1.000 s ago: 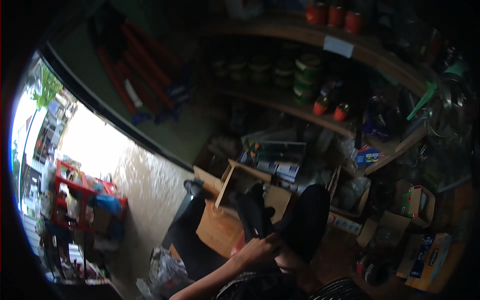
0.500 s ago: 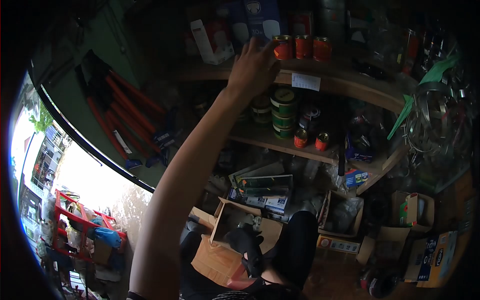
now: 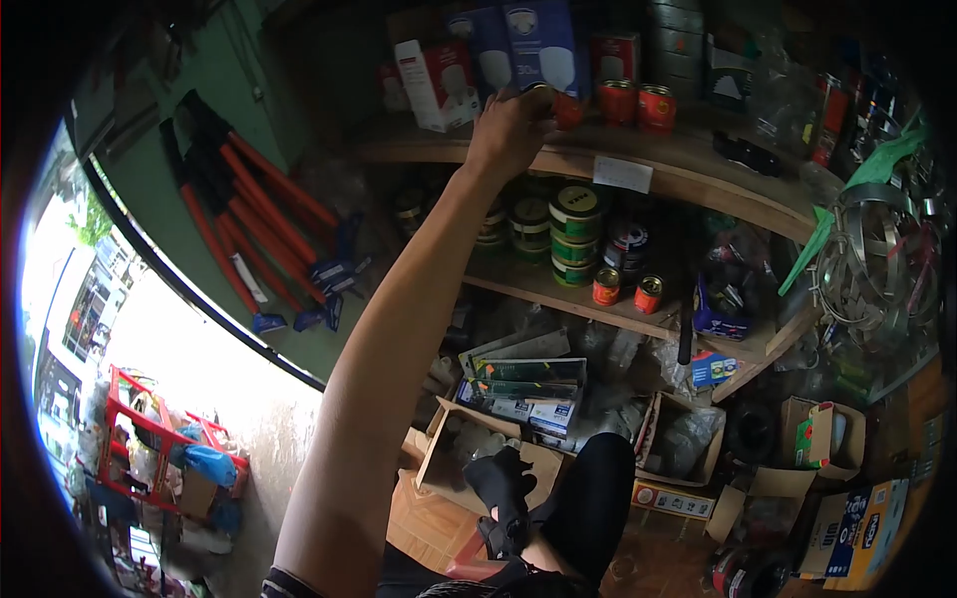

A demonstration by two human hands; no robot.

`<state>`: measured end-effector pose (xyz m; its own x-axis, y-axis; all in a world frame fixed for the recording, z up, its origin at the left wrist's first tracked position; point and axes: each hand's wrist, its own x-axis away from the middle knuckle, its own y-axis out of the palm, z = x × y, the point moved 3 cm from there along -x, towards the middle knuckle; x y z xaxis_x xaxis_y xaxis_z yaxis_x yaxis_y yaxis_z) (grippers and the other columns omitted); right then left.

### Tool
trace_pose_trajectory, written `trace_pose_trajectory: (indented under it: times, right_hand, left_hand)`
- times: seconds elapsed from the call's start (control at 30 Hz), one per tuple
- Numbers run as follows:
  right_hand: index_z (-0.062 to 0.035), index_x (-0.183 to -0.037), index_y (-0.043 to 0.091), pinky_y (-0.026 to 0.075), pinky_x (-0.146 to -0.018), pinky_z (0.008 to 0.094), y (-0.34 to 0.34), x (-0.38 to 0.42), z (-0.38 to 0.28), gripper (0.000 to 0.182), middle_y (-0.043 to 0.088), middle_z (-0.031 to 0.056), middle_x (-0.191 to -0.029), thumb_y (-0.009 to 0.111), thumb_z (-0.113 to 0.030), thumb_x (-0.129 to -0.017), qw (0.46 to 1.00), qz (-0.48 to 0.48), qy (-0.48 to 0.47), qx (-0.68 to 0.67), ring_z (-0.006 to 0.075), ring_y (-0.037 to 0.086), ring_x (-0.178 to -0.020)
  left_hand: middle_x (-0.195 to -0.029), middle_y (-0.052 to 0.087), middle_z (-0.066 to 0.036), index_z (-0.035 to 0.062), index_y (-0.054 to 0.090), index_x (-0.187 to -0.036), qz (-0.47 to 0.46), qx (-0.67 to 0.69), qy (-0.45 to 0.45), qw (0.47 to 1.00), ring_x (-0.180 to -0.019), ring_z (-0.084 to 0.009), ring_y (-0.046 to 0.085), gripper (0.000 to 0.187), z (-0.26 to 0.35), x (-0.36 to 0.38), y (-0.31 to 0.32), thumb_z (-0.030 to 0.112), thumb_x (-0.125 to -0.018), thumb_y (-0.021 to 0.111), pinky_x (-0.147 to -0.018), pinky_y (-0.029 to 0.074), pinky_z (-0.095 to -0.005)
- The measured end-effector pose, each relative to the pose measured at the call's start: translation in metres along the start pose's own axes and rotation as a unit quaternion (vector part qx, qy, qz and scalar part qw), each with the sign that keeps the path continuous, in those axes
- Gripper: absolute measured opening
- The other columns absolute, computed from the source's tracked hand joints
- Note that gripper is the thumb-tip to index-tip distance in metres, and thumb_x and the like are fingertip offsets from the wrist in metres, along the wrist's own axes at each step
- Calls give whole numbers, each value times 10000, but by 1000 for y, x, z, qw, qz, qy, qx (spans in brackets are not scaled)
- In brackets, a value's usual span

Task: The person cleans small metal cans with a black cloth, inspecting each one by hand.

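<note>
My bare left hand (image 3: pixel 510 128) reaches up to the top wooden shelf. Its fingers are closed round the leftmost small red can (image 3: pixel 568 112), which is partly hidden and seems tilted. Two more red cans, one (image 3: pixel 617 102) beside the other (image 3: pixel 655 108), stand upright to its right. Left of the hand is a white-and-red bulb box (image 3: pixel 439 88); behind it stands a blue box (image 3: pixel 541 50) marked 30W. Low in front of me, what looks like my right hand (image 3: pixel 500 488) in a black covering is over an open cardboard box (image 3: pixel 454 453). Its fingers are too dark to read.
The lower shelf holds stacked green tins (image 3: pixel 575 234) and two small red cans (image 3: pixel 606 287). Orange-handled tools (image 3: pixel 249 224) lean on the left wall. Metal rings (image 3: pixel 877 259) hang at right. Cardboard boxes (image 3: pixel 683 439) stand on the floor, with a red rack (image 3: pixel 130 429) outside.
The view has shifted slightly and brightened. My left hand has closed on the leftmost red can, which now sits farther from its neighbours and looks tipped. The other cans stand as before.
</note>
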<state>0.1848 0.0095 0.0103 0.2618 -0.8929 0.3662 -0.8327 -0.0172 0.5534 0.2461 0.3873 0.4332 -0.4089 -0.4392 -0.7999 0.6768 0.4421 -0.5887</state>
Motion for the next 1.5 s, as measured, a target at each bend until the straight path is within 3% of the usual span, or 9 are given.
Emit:
trace_pose_trajectory:
  times: [0.1,0.2,0.27,0.47,0.67,0.8,1.03,1.13,1.5]
  right_hand:
    - [-33,-1327,510,452,-1028,340,-1,5,1,376,558,128,-1253,574,-215,-1005,1000,4,-14,16,233,557,-1182]
    - [-31,-1328,509,451,-1029,342,-1,10,-2,376,558,133,-1256,573,-209,-1004,999,14,-37,36,239,557,-1183]
    - [-29,-1329,508,450,-1031,343,-3,15,-9,377,557,136,-1258,573,-205,-1003,996,30,-66,58,243,557,-1184]
    - [-23,-1331,506,448,-1034,347,14,38,-33,378,555,146,-1264,571,-193,-1000,966,63,-169,185,254,557,-1186]
    - [-18,-1334,503,447,-1038,351,102,52,-58,379,553,156,-1270,568,-182,-998,895,-5,-296,334,266,558,-1189]
    - [-15,-1335,501,445,-1040,354,150,48,-59,380,552,162,-1274,567,-174,-996,859,-8,-338,383,273,558,-1191]
    - [-8,-1338,499,443,-1044,358,162,52,-63,382,550,174,-1281,565,-160,-993,819,46,-371,435,287,558,-1194]
    - [-6,-1339,497,442,-1046,360,165,55,-72,383,549,179,-1284,564,-154,-992,798,59,-386,458,292,558,-1195]
    - [39,-1298,502,457,-1021,373,165,70,-58,387,571,188,-1269,606,-137,-969,829,9,-332,450,285,585,-1137]
  left_hand:
    - [-1045,650,-168,96,662,-1124,10,126,-66,990,-1018,-390,608,291,5,25,-35,203,-863,731,-915,495,-432]
    - [-1021,676,-111,14,625,-1118,18,320,-154,934,-927,-244,635,257,26,109,-81,192,-942,686,-870,489,-346]
    - [-1052,677,-56,1,574,-1146,29,466,-285,837,-894,-118,616,215,46,199,-111,168,-1015,608,-840,491,-286]
    - [-1284,567,-118,170,485,-1273,306,712,-490,399,-1209,-329,585,313,88,454,-138,208,-987,606,-968,522,-567]
    - [-1339,489,-161,214,287,-1491,357,629,-515,459,-1332,-386,491,532,123,477,-158,241,-1029,549,-1111,432,-481]
    - [-1344,522,-175,64,279,-1470,306,558,-539,552,-1324,-322,519,536,126,482,-158,301,-1052,516,-1116,436,-431]
    - [-1271,566,-105,38,395,-1426,355,596,-539,477,-1139,-201,601,557,125,486,-178,322,-1004,621,-1020,487,-361]
    - [-1228,588,-122,22,427,-1381,369,697,-498,360,-1121,-217,619,578,119,485,-197,335,-959,667,-1015,496,-368]
    - [-1012,668,-108,18,561,-1149,306,590,-571,483,-895,-192,677,488,116,483,-202,427,-912,682,-854,558,-337]
